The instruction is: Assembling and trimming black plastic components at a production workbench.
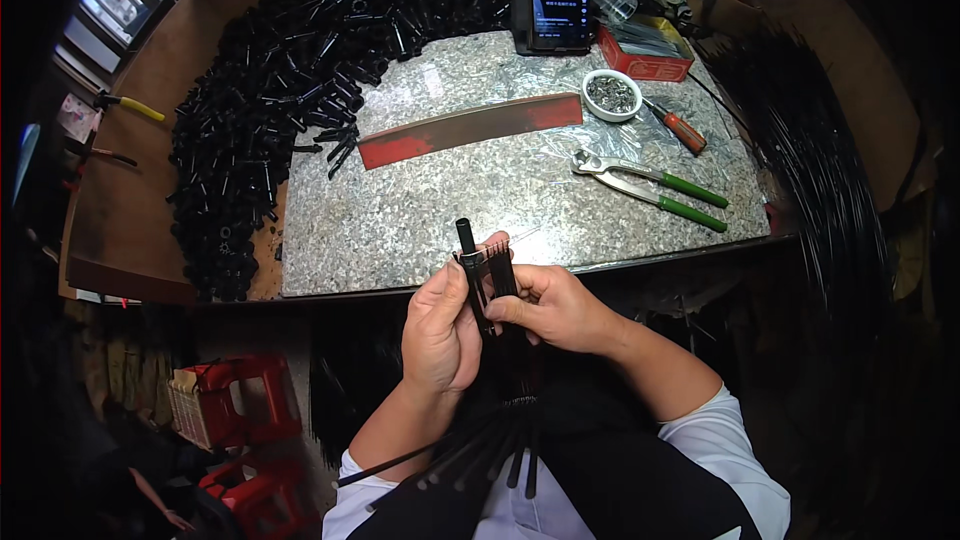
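Note:
My left hand is closed around a black tubular fitting, its narrow end pointing up and away. Close beside it, my right hand pinches a row of thin black rods that look like umbrella ribs, thumb laid across them. Small tips stand up in a line at the top of the row. A fine wire appears to stick out near these tips. Both hands are just off the table's near edge. Over my lap fans a group of black rods with rounded ends; my hands hide how they join the fitting.
A stone-patterned tabletop carries a red-and-dark strip, green-handled pincers, a screwdriver, a white bowl of small metal pieces, a red box and a phone. Black fittings heap left; long black rods hang right.

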A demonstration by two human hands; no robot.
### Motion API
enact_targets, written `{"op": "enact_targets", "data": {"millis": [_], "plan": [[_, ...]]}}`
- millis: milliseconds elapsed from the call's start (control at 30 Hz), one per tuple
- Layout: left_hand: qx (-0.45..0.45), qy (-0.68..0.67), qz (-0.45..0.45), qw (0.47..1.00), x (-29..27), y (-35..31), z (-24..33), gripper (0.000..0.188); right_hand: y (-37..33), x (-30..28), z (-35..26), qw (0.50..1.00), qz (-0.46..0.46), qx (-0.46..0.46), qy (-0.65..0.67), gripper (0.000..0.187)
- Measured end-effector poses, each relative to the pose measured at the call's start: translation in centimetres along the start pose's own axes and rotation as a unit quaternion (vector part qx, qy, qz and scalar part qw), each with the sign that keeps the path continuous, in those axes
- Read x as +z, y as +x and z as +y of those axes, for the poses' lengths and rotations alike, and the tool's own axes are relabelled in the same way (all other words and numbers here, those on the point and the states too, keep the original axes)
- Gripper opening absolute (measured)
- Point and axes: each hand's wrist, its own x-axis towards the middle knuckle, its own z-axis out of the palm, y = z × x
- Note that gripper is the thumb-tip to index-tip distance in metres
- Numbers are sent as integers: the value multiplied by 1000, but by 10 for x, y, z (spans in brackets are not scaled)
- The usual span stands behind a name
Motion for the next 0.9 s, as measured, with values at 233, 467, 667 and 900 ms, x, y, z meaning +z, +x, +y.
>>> {"op": "enact_targets", "data": {"millis": [233,467,667,900], "plan": [[52,6,18,998,4,3,-9,38,-5,1,-2,994,8,-91,-55,18],[29,-7,-9,1000,1,6,-6,39,-2,-2,-2,999,-7,-22,-38,19],[25,-29,-24,999,2,4,-4,39,-4,-6,-1,1000,-25,2,-9,19],[26,-6,-18,999,4,4,-8,40,-1,-8,5,998,-54,-7,16,23]]}}
